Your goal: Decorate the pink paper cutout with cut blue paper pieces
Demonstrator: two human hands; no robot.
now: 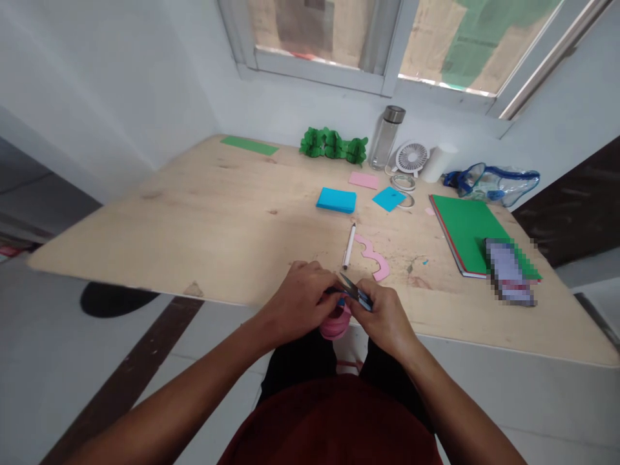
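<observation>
A white pen (349, 246) is lying on a pale wooden table (217, 219). On the person's side of the pen, at the table's edge, the left hand (307, 290) is pinching curled pink paper (335, 328), while the right hand (387, 313) is gripping dark scissors (357, 295). The step seems to be cutting; doing it well probably means turning the paper into the blades, snipping short and keeping the left fingers clear. Just right of the pen, a wavy pink cutout (375, 257) is lying flat. Beyond the pen, a blue paper stack (336, 201) is resting; farther beyond, a green paper garland (333, 145), a clear bottle (385, 142) and a small fan (412, 157) are standing below a window (393, 48).
</observation>
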